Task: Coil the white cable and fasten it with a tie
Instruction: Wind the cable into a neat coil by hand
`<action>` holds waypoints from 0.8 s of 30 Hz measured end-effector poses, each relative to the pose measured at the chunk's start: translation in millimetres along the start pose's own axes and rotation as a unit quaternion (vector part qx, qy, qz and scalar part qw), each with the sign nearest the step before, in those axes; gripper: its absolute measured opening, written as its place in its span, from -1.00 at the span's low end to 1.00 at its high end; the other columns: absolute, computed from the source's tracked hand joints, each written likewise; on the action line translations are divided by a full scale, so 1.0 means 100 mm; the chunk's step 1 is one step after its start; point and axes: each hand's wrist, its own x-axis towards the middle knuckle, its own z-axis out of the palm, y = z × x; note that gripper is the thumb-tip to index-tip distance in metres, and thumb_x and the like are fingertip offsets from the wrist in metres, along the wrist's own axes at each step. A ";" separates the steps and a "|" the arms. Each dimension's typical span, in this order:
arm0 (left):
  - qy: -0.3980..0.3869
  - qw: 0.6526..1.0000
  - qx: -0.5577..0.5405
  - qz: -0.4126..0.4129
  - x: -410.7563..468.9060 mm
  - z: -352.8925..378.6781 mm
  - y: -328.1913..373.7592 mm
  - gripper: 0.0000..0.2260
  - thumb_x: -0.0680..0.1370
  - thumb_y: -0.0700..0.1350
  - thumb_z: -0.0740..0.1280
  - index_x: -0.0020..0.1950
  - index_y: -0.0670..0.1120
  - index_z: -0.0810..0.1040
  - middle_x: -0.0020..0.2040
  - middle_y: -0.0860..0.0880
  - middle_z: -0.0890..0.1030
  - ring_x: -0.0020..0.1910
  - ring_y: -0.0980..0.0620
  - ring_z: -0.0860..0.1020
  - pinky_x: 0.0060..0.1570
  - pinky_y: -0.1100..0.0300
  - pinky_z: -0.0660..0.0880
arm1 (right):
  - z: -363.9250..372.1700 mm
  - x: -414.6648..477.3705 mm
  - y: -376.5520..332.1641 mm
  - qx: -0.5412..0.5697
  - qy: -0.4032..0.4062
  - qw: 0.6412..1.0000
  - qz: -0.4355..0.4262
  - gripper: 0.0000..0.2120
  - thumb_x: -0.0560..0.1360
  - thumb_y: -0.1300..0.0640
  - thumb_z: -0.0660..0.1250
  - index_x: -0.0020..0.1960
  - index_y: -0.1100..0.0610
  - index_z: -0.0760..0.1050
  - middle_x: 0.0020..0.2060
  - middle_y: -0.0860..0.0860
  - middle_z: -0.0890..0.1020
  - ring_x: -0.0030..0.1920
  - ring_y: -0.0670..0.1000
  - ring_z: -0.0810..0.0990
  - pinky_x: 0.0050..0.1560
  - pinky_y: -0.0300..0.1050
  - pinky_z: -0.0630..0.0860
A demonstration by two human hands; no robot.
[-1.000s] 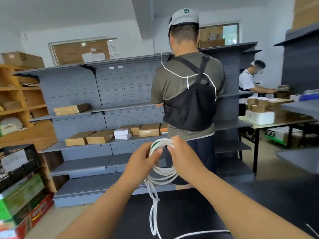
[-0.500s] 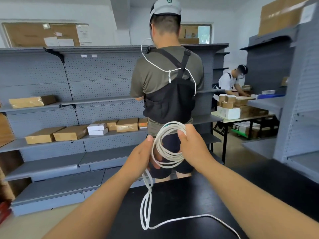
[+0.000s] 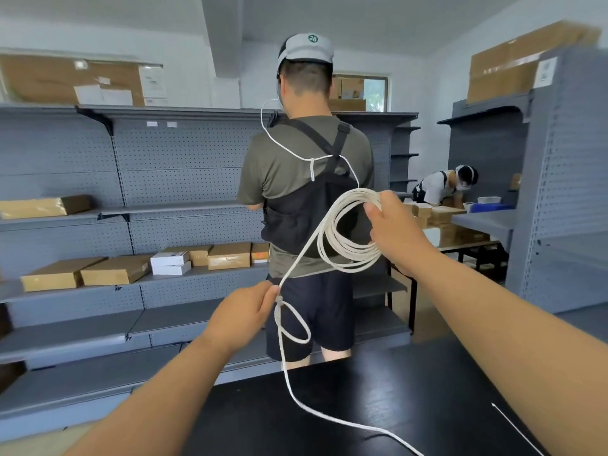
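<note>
Nearest us, a black tabletop [image 3: 427, 383] is filling the bottom of the view, and our two bare forearms are reaching out over it. The white cable [image 3: 349, 255] is trailing across the tabletop from the lower edge, then rising to our left hand [image 3: 241, 319]. That hand is pinching the cable between thumb and fingertips, low and left of centre, with a small loop dangling just below the pinch. From there one strand is running up and right to our right hand [image 3: 396, 236]. This hand is held higher, with its fingers curled round the top of several gathered loops hanging in a round bundle. A thin white line [image 3: 513, 426] is lying on the tabletop at far right; we cannot tell what it is.

Just beyond the tabletop a person [image 3: 296, 179] is standing with their back to us, wearing an olive T-shirt, a black strapped vest and dark shorts. Their grey cap [image 3: 307, 49] is showing a dark round badge reading "28".

Behind them, grey pegboard shelving [image 3: 171, 185] is holding brown cardboard boxes [image 3: 115, 273] and two stacked white boxes [image 3: 170, 263]. The small white labels on its top edge are too blurred to read. Far right, a second person [image 3: 442, 189] is bending over boxes. A large carton [image 3: 503, 70] on top of the right-hand shelving is bearing a white label we cannot read.
</note>
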 end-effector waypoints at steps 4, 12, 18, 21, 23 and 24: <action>-0.051 0.999 -0.004 0.004 -0.07 0.05 -0.05 -0.76 0.66 0.00 -0.01 0.09 0.02 0.43 -0.20 0.01 0.54 -0.18 -0.01 0.50 -0.21 0.11 0.35 | -0.04 0.09 -0.19 -0.016 0.006 0.999 -0.036 -0.86 0.64 0.08 0.05 -0.04 0.13 0.26 -0.31 -0.04 0.35 -0.23 0.05 0.37 -0.18 -0.05 0.30; -0.174 0.981 -0.052 -0.071 -0.13 0.04 -0.22 -0.76 0.58 -0.05 0.15 0.25 0.12 0.35 -0.22 0.06 0.61 -0.26 0.12 0.50 -0.06 0.13 0.46 | 0.03 0.16 -0.28 -0.028 0.019 0.998 -0.051 -0.83 0.63 0.08 0.06 0.02 0.18 0.32 -0.22 0.07 0.43 -0.20 0.09 0.42 -0.19 -0.02 0.34; -0.200 0.973 0.105 -0.054 -0.21 -0.05 -0.33 -0.58 0.52 0.07 0.26 0.33 0.06 0.22 -0.09 0.02 0.55 -0.16 0.01 0.47 -0.20 0.18 0.35 | 0.08 0.22 -0.28 -0.001 0.029 0.999 -0.046 -0.86 0.63 0.08 0.07 0.01 0.13 0.33 -0.28 -0.02 0.40 -0.22 0.07 0.40 -0.35 -0.11 0.28; -0.224 0.953 0.196 -0.046 -0.28 -0.04 -0.42 -0.45 0.50 0.06 0.27 0.41 0.02 0.11 -0.03 -0.05 0.59 -0.05 -0.10 0.56 -0.17 0.10 0.42 | 0.04 0.26 -0.34 -0.005 0.033 0.997 -0.064 -0.83 0.63 0.08 0.07 0.01 0.17 0.33 -0.28 0.01 0.41 -0.22 0.09 0.40 -0.28 -0.08 0.33; -0.243 0.940 0.231 -0.064 -0.29 -0.01 -0.50 -0.35 0.50 -0.03 0.28 0.49 0.01 0.00 -0.02 -0.07 0.57 0.00 -0.13 0.56 -0.11 0.05 0.46 | 0.04 0.24 -0.40 -0.022 0.033 0.996 -0.079 -0.80 0.63 0.08 0.07 0.04 0.20 0.35 -0.24 0.06 0.44 -0.22 0.09 0.42 -0.26 -0.06 0.33; -0.256 0.936 0.227 -0.085 -0.27 -0.01 -0.53 -0.27 0.49 -0.09 0.29 0.52 0.02 -0.08 0.02 -0.08 0.57 0.02 -0.13 0.56 -0.08 0.03 0.47 | 0.05 0.22 -0.43 -0.029 0.032 0.995 -0.088 -0.79 0.63 0.07 0.07 0.05 0.21 0.35 -0.21 0.09 0.45 -0.22 0.09 0.43 -0.28 -0.06 0.32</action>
